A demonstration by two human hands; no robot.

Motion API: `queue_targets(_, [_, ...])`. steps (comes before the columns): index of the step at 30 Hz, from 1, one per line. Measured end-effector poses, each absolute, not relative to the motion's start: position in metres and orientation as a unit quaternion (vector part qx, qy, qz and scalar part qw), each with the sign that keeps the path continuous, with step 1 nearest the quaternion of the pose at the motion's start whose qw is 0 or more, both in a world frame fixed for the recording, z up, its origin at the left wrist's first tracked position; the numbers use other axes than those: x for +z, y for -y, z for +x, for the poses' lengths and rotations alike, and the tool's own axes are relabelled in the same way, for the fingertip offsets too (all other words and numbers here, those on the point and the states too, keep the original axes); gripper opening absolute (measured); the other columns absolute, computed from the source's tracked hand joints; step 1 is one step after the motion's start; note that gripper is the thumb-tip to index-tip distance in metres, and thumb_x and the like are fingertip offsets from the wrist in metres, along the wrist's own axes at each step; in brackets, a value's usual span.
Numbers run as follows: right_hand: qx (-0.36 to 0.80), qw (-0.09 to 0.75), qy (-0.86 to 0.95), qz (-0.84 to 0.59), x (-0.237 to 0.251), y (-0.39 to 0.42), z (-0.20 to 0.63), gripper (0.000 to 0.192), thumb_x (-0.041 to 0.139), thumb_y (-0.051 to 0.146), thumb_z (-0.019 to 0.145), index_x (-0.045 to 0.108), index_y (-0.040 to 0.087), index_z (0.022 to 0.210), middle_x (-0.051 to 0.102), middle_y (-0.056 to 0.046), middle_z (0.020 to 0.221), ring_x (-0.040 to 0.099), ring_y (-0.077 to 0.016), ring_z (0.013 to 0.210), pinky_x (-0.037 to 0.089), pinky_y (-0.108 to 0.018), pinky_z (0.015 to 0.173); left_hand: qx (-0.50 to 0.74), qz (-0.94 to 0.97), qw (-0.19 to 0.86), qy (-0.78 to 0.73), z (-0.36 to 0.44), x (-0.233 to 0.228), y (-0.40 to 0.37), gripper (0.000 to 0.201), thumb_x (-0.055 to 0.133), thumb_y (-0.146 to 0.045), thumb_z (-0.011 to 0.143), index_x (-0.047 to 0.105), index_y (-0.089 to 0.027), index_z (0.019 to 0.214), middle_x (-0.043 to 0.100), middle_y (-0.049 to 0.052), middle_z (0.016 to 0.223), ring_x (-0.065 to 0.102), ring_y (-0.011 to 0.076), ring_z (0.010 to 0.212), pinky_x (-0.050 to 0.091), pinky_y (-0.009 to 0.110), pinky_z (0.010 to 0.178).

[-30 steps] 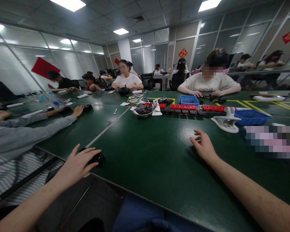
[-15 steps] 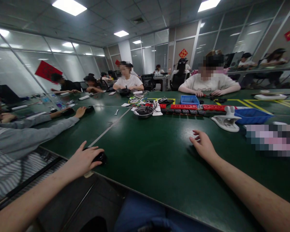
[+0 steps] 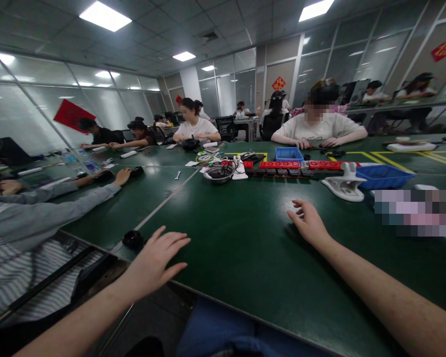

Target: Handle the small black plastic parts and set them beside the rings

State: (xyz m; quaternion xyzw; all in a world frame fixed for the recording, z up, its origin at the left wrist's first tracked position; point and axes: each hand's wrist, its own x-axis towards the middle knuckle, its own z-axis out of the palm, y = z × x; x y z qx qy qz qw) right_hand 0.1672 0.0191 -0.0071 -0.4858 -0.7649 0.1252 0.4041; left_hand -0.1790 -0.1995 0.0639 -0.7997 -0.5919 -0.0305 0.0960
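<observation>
We note a small black round object [image 3: 133,239] lying near the front left edge of the green table [image 3: 245,248], just beside a pale seam line in the tabletop. The left hand [image 3: 156,260] is just to the right of it, apart from it, fingers spread flat and holding nothing, palm down over the table edge. The right hand [image 3: 309,223] rests well to the right on bare green surface, fingers loosely curled, empty too.

Between our hands the tabletop holds nothing; nothing blocks the way from the left hand to the black object. Farther out, mid-table, we see a metal bowl [image 3: 218,173] with dark bits in it, a white holder [image 3: 240,168] just beside it, and a row of red and black strips [image 3: 282,166]. A blue bin [image 3: 289,154] stands behind the strips and a second blue tray [image 3: 382,176] to the right, with a white clamp-like stand [image 3: 344,184] near it. A small wrench [image 3: 177,174] lies left of the bowl.

To our left a person's grey sleeve [image 3: 52,208] stretches across the table. Other people sit along the far side.

Red paper signs [image 3: 71,115] hang on the glass walls; their characters are too small for us to read. A patch at the right is blurred out.
</observation>
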Motion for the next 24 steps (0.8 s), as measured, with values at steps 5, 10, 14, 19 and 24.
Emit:
queue_targets(5, [0.121,0.404,0.765,-0.487,-0.006,-0.019,0.167,0.038,0.044,0.037,0.074,0.044,0.014,0.104,0.05,-0.01,0.092,0.049,-0.0183,0.072,0.043,-0.034,0.067,-0.031,-0.863,-0.058,0.501,-0.099,0.032,0.156,0.064,0.037,-0.056,0.072,0.024,-0.023,0.126,0.026,0.005,0.133,0.021,0.021,0.122,0.021,0.039,0.098])
queue_targets(10, [0.113,0.415,0.76,-0.487,-0.009,-0.019,0.169,0.038,0.044,0.036,0.074,0.045,0.014,0.104,0.05,-0.009,0.091,0.049,-0.0182,0.073,0.043,-0.034,0.067,-0.037,-0.869,-0.079,0.487,-0.035,0.012,0.086,0.065,0.02,-0.06,0.075,0.015,-0.023,0.129,0.016,0.005,0.136,0.008,0.0242,0.125,0.01,0.05,0.097])
queue_targets(14, [0.118,0.433,0.752,-0.483,-0.005,-0.017,0.166,0.035,0.043,0.034,0.074,0.045,0.015,0.103,0.05,-0.009,0.092,0.049,-0.0179,0.073,0.043,-0.034,0.068,-0.037,-0.871,-0.073,0.484,0.001,0.007,0.038,0.069,0.016,-0.063,0.073,0.017,-0.022,0.128,0.015,0.005,0.137,0.008,0.026,0.124,0.009,0.052,0.096])
queue_targets(19, [0.061,0.449,0.755,-0.474,0.047,-0.013,0.186,0.032,0.044,0.034,0.074,0.048,0.018,0.1,0.047,-0.01,0.101,0.049,-0.0203,0.087,0.041,-0.035,0.075,-0.045,-0.861,-0.071,0.502,0.024,0.005,0.007,0.074,0.016,-0.067,0.07,0.019,-0.021,0.128,0.016,0.007,0.136,0.006,0.0285,0.124,0.008,0.054,0.095])
queue_targets(24, [0.059,0.41,0.71,-0.569,0.116,0.013,0.269,0.034,0.046,0.044,0.071,0.054,0.021,0.095,0.057,-0.008,0.095,0.052,-0.0223,0.085,0.042,-0.037,0.072,-0.043,-0.868,-0.089,0.487,0.021,0.005,0.002,0.072,0.017,-0.065,0.071,0.015,-0.023,0.129,0.013,0.005,0.137,0.006,0.0268,0.125,0.007,0.052,0.097])
